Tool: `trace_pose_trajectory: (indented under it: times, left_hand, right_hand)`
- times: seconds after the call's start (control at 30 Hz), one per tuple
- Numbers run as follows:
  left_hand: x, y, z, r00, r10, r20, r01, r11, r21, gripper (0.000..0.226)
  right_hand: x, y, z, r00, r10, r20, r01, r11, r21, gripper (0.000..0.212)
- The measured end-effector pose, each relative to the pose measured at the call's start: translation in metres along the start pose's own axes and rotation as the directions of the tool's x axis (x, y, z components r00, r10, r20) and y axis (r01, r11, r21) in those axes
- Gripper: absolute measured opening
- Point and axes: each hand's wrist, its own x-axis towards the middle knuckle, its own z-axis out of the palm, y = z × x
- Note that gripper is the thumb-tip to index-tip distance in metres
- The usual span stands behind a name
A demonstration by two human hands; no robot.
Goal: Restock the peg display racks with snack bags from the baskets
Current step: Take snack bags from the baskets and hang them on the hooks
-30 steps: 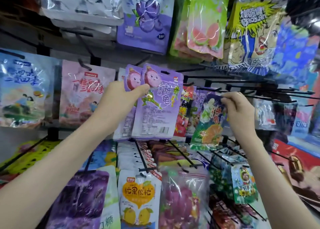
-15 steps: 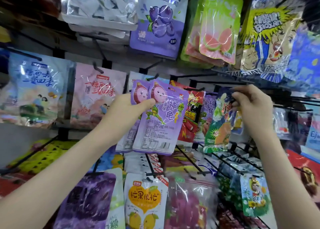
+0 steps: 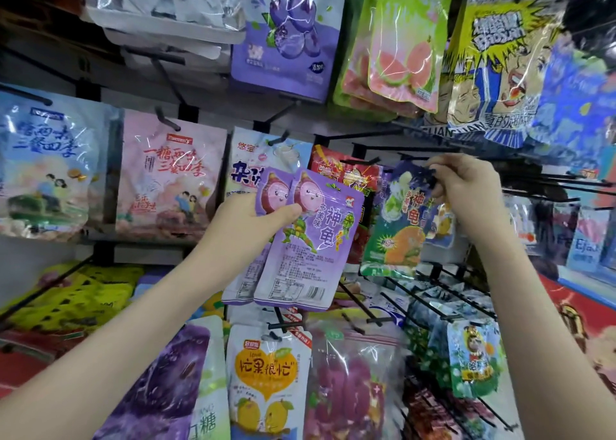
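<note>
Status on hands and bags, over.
Left hand grips two purple turtle-print snack bags. Right hand pinches top of green-and-orange snack bag by black wire peg. Hooked: unclear.

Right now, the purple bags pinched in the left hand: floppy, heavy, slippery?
Probably only mildly floppy: the purple bags hang uncreased from the left hand, which pinches just their top corners. Likely light: a thumb pinch holds both. Glossy film, maybe slippery.

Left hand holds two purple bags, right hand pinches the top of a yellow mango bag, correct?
No: the head view shows the right hand pinching a green bag with an orange on it. The left hand does hold two purple bags.
</note>
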Motion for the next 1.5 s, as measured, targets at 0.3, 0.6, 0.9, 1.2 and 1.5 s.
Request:
trace_pose_trajectory:
  times: [0.3, 0.6, 0.9, 1.2, 1.5]
  left_hand:
    - [-0.007, -0.005, 0.003, 1.0, 0.024, 0.005, -0.024, 0.999, -0.042, 0.03]
    - [-0.015, -0.008, -0.006, 1.0, -0.007, 0.027, 0.008, 0.998, -0.063, 0.067]
    - [-0.01, 0.001, 0.033, 0.999, -0.033, 0.031, 0.039, 0.975, -0.218, 0.013]
    - [-0.02, -0.002, 0.073, 0.982, -0.089, 0.167, 0.122, 0.972, -0.2, 0.034]
    - [-0.025, -0.009, 0.094, 0.999, -0.007, 0.047, 0.016, 0.983, -0.185, 0.036]
  right_hand:
    - [0.011, 0.004, 0.042, 0.988, 0.154, -0.011, -0.152, 0.984, 0.097, 0.025]
    - [-0.064, -0.005, 0.061, 0.989, 0.092, -0.12, -0.067, 0.978, 0.195, 0.067]
    - [-0.1, -0.036, 0.049, 0.963, 0.107, 0.248, -0.217, 0.851, 0.477, 0.036]
    - [-0.115, -0.019, 0.035, 0.922, 0.189, 0.337, -0.363, 0.725, 0.585, 0.02]
    - [-0.129, -0.008, 0.02, 0.935, 0.207, 0.29, -0.322, 0.836, 0.444, 0.017]
